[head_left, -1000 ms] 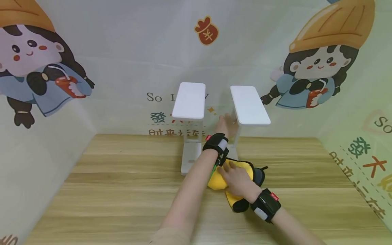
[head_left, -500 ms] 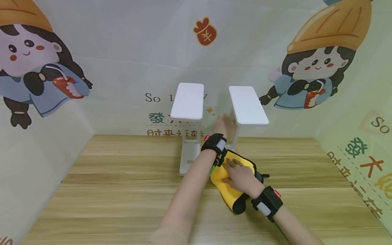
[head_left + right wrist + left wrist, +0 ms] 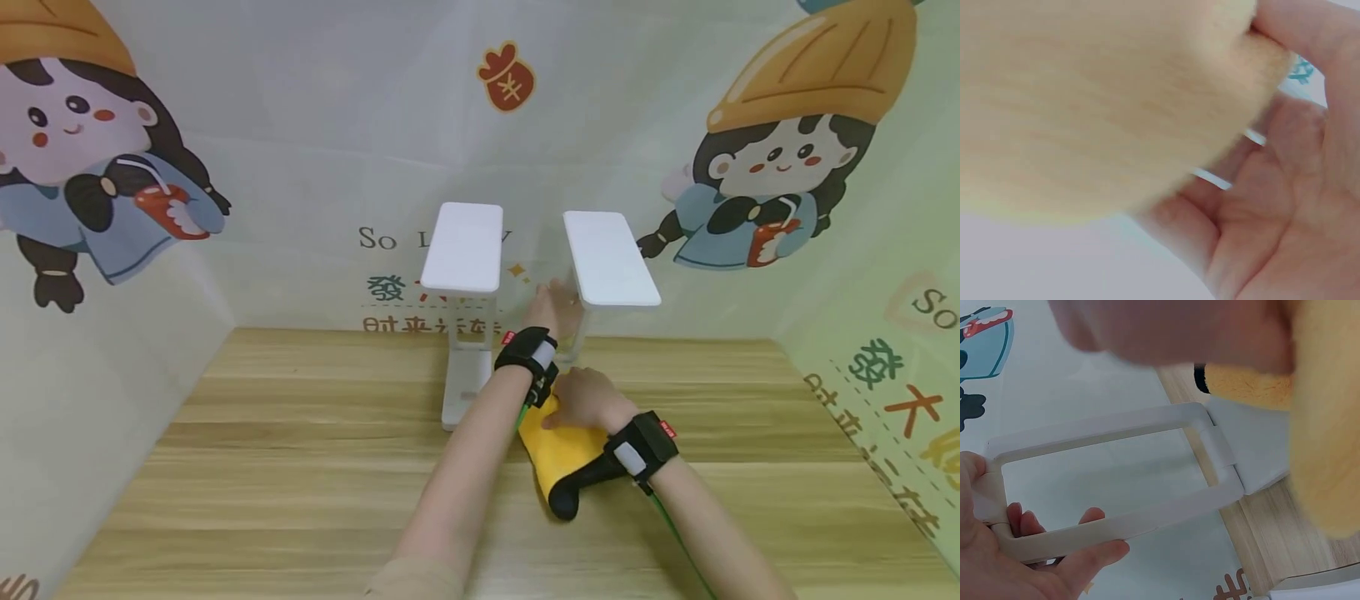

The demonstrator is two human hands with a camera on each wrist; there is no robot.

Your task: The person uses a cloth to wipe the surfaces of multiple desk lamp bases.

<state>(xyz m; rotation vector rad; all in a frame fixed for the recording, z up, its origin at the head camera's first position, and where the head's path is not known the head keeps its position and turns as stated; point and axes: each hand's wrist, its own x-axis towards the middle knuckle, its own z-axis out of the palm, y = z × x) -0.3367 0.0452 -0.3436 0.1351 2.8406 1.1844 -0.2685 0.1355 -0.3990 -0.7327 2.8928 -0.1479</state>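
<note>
Two white folding stands with flat rectangular tops stand at the back of the table. Behind the top of the right stand point(image 3: 611, 258), my left hand point(image 3: 551, 310) grips the upper end of its hollow rectangular support frame point(image 3: 1091, 436). My right hand point(image 3: 588, 398) holds a yellow cloth point(image 3: 566, 446) with black trim, bunched between thumb and fingers, low over the right stand's base point(image 3: 1250, 444). In the right wrist view the yellow cloth point(image 3: 1104, 119) is blurred and covers the fingertips. The cloth's black-edged corner hangs toward me.
The left stand point(image 3: 461, 247) is close beside my left forearm, its base point(image 3: 467, 392) on the wooden table point(image 3: 300, 467). A printed backdrop point(image 3: 300, 167) rises behind and on both sides. A green cord point(image 3: 678, 533) trails from the right wrist strap.
My right hand has gone from lying flat on the cloth to bunching it, and moved slightly away from me. The cloth has shifted and folded. The left hand stays on the stand.
</note>
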